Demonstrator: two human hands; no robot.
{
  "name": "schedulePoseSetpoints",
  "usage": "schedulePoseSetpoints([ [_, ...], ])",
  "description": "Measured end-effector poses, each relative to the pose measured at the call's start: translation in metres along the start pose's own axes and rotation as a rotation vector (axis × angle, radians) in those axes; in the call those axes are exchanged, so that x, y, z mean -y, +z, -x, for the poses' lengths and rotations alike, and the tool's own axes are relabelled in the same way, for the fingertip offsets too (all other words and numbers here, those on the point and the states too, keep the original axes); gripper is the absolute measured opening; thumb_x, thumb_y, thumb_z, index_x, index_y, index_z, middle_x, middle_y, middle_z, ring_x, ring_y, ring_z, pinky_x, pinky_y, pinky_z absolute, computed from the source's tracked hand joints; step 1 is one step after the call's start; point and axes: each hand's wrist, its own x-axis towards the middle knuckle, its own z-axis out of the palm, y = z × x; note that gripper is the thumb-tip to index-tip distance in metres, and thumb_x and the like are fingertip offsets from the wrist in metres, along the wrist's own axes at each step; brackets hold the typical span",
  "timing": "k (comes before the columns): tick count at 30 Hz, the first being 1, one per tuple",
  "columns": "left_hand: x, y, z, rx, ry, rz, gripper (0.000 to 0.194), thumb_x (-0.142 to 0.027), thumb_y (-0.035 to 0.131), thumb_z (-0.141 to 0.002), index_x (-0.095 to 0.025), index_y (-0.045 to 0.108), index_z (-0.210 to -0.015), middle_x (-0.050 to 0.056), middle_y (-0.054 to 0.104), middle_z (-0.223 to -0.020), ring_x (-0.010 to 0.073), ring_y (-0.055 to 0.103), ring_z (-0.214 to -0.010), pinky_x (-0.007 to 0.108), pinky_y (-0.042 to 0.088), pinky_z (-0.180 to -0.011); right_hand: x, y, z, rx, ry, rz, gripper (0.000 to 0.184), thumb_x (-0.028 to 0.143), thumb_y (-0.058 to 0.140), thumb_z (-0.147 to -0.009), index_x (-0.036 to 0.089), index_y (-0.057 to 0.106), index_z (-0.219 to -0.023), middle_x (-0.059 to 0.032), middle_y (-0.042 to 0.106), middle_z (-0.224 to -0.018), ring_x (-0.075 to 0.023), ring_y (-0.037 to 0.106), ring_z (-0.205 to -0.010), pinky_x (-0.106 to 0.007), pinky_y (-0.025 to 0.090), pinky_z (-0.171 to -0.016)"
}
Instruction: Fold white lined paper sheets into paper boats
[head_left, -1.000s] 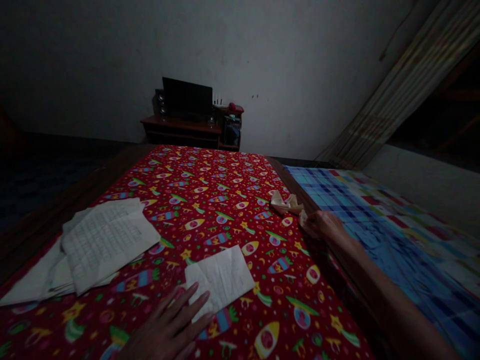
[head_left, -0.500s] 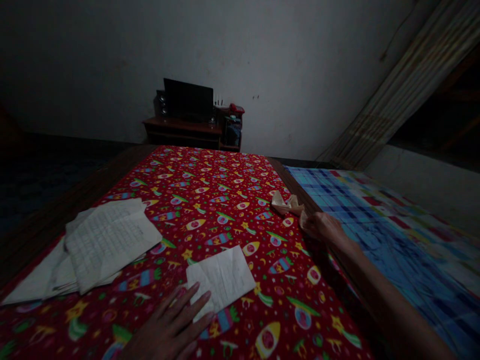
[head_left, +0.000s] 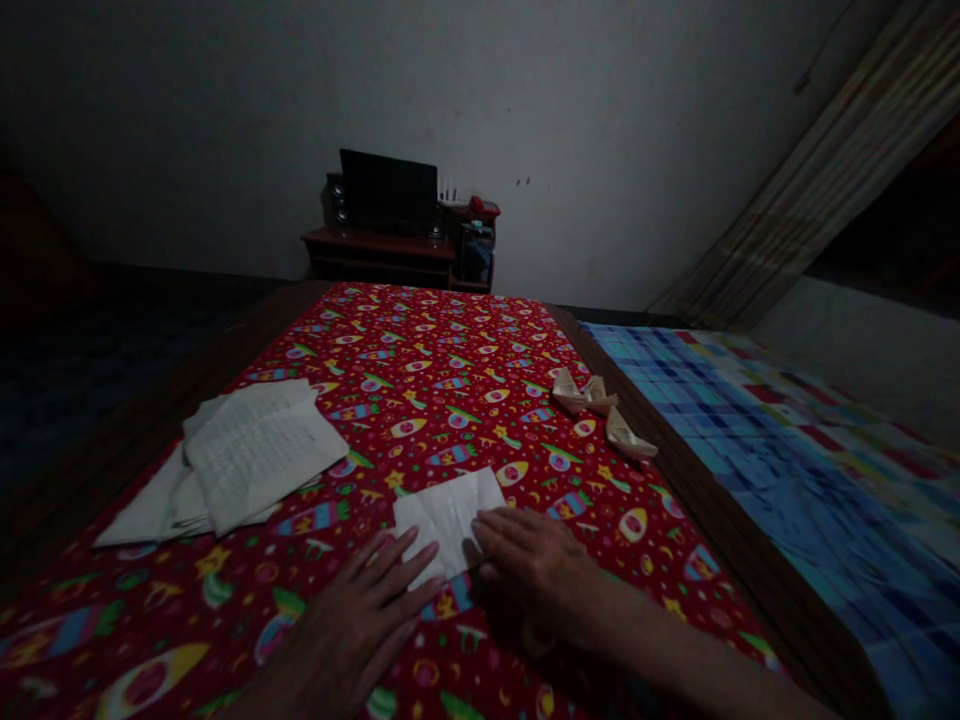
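Note:
A small creased sheet of white paper [head_left: 447, 514] lies on the red patterned cloth [head_left: 420, 400] in front of me. My left hand [head_left: 358, 612] rests flat on the sheet's near left corner, fingers spread. My right hand [head_left: 529, 556] lies on the sheet's right edge, fingers stretched toward it and holding nothing. Two folded beige paper shapes, one [head_left: 583, 393] farther and one [head_left: 627, 437] nearer, sit near the cloth's right edge, apart from both hands.
A loose stack of written paper sheets [head_left: 238, 462] lies at the left of the cloth. A blue checked mat [head_left: 757, 440] spreads to the right past a dark wooden border. A low cabinet with a dark screen [head_left: 388, 192] stands by the far wall.
My right hand has let go of the nearer folded paper shape at the right edge and come back to the white sheet. The view has shifted slightly. The left hand has stayed.

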Motion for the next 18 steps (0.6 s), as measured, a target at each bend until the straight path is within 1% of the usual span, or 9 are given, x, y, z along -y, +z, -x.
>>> schedulePoseSetpoints([
  [1,0.0,0.001,0.001,0.03,-0.012,0.016,0.05,-0.014,0.047,-0.087,-0.031,0.042,-0.134,-0.003,0.041,-0.143,0.0223,0.036,-0.131,0.041,0.036,-0.106,0.013,0.008,0.001,0.003,-0.063,-0.014,0.039,0.032,0.041,-0.094,0.012,0.05,-0.126,-0.0122,0.057,-0.126,-0.0208,0.052,-0.115,-0.034,0.042,-0.097],
  [3,0.001,0.001,0.002,0.063,-0.03,0.051,0.05,-0.014,0.046,-0.088,-0.029,0.041,-0.135,0.0,0.041,-0.143,0.0234,0.035,-0.132,0.044,0.036,-0.106,0.029,0.02,0.007,0.067,-0.145,-0.042,0.05,0.032,0.039,-0.095,0.01,0.034,-0.139,-0.0128,0.043,-0.14,-0.0209,0.035,-0.131,-0.038,0.03,-0.11],
  [4,0.002,0.0,0.002,0.078,-0.036,0.071,0.049,-0.014,0.045,-0.089,-0.028,0.041,-0.136,0.001,0.041,-0.143,0.0233,0.035,-0.132,0.044,0.036,-0.106,0.032,0.024,0.01,0.077,-0.148,-0.05,0.052,0.031,0.038,-0.095,0.009,0.029,-0.141,-0.0133,0.038,-0.143,-0.0207,0.03,-0.134,-0.039,0.027,-0.112],
  [6,0.006,-0.004,0.001,0.106,-0.031,0.12,0.047,-0.015,0.044,-0.09,-0.029,0.042,-0.135,0.001,0.042,-0.142,0.0221,0.036,-0.132,0.044,0.034,-0.107,0.031,0.028,0.016,0.08,-0.106,-0.06,0.053,0.03,0.038,-0.095,0.009,0.027,-0.142,-0.0139,0.033,-0.145,-0.0208,0.025,-0.137,-0.039,0.028,-0.111],
  [9,0.018,-0.013,-0.006,0.171,0.001,0.187,0.043,-0.022,0.046,-0.091,-0.031,0.044,-0.133,0.001,0.044,-0.141,0.0226,0.036,-0.132,0.047,0.029,-0.109,0.025,0.028,0.024,0.086,-0.028,-0.068,0.05,0.026,0.038,-0.095,0.012,0.031,-0.142,-0.013,0.033,-0.146,-0.0209,0.025,-0.137,-0.038,0.032,-0.11],
  [11,0.027,-0.017,-0.013,0.211,0.004,0.194,0.045,-0.031,0.052,-0.088,-0.032,0.044,-0.133,0.002,0.042,-0.142,0.0277,0.032,-0.134,0.052,0.027,-0.109,0.023,0.026,0.026,0.078,-0.003,-0.071,0.048,0.024,0.038,-0.094,0.012,0.033,-0.141,-0.0131,0.035,-0.145,-0.0214,0.026,-0.136,-0.039,0.034,-0.109],
  [13,0.036,-0.018,-0.019,0.204,-0.043,0.206,0.049,-0.039,0.054,-0.086,-0.031,0.043,-0.134,0.005,0.038,-0.144,0.0306,0.033,-0.132,0.052,0.031,-0.106,0.022,0.023,0.026,0.043,0.011,-0.08,0.045,0.022,0.039,-0.094,0.012,0.038,-0.137,-0.0133,0.04,-0.142,-0.0218,0.031,-0.134,-0.039,0.036,-0.108],
  [15,0.044,-0.015,-0.022,0.15,-0.131,0.249,0.047,-0.039,0.05,-0.088,-0.028,0.043,-0.134,0.008,0.039,-0.143,0.029,0.039,-0.129,0.047,0.037,-0.103,0.018,0.023,0.024,-0.03,0.023,-0.093,0.038,0.021,0.041,-0.093,0.013,0.047,-0.129,-0.0129,0.047,-0.136,-0.0214,0.037,-0.131,-0.039,0.038,-0.107],
  [18,0.052,-0.006,-0.024,0.017,-0.338,0.294,0.041,-0.036,0.042,-0.092,-0.02,0.048,-0.13,0.012,0.052,-0.128,0.0254,0.049,-0.116,0.041,0.043,-0.096,0.005,0.025,0.018,-0.186,0.048,-0.071,0.029,0.021,0.044,-0.092,0.015,0.056,-0.117,-0.0125,0.056,-0.125,-0.0217,0.046,-0.124,-0.039,0.043,-0.103],
])
